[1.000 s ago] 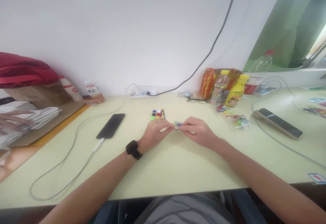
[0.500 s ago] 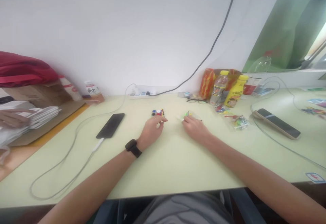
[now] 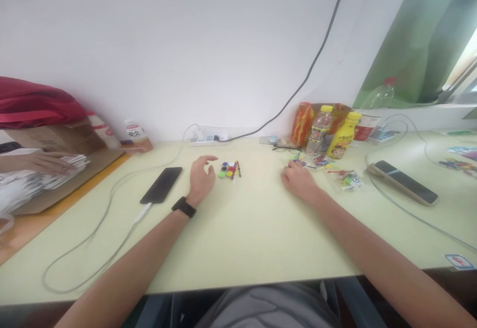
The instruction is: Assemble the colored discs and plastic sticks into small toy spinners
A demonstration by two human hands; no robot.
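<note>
My left hand (image 3: 201,179), with a black watch at the wrist, is held just left of a small cluster of round coloured pieces (image 3: 222,174). Its thumb and fingers are apart and nothing is between them. Thin coloured sticks (image 3: 234,170) lie across the right side of that cluster. Farther right, the fingers of my right hand (image 3: 300,181) are closed on a small clear plastic bag (image 3: 291,157) with bright bits in it, partly hidden by the hand. Other clear bags of small coloured parts (image 3: 350,180) lie just to the right.
A black phone (image 3: 161,185) on a charging cable lies at left, and another device (image 3: 404,181) at right. Bottles (image 3: 341,136) stand at the back right, near folded glasses (image 3: 286,147). Another person's hand (image 3: 48,161) rests on white stacked items at far left.
My right hand has moved right with the plastic bag, toward the other bags. My left hand has moved left, uncovering the round pieces and sticks. The other person's hand has shifted right.
</note>
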